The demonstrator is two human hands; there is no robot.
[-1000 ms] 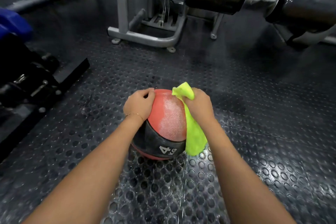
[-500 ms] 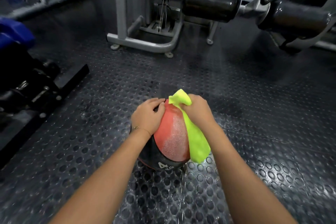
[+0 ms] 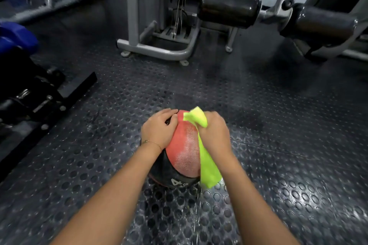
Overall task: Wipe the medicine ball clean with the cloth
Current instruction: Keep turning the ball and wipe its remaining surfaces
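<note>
A dark studded rubber floor (image 3: pixel 278 145) fills the view, and a grey steel-framed gym machine (image 3: pixel 155 51) stands well beyond the ball. The ball itself is a round red-and-black textured medicine ball (image 3: pixel 185 151), which sits on the floor between the person's forearms, its black band marked "4" turned toward the camera. A neon yellow-green cloth (image 3: pixel 209 171) drapes down the ball's right side, with a bunched corner sticking up at the ball's top. The right hand (image 3: pixel 215 135) clenches that bunch and presses it against the ball's upper right. The left hand (image 3: pixel 159 131) lies with fingers relaxed over the ball's upper left, steadying it. The wipe looks partway through: the red panel shows a pale sheen — wetness or glare, I cannot tell — while the black band, the left side and the underside probably remain.
</note>
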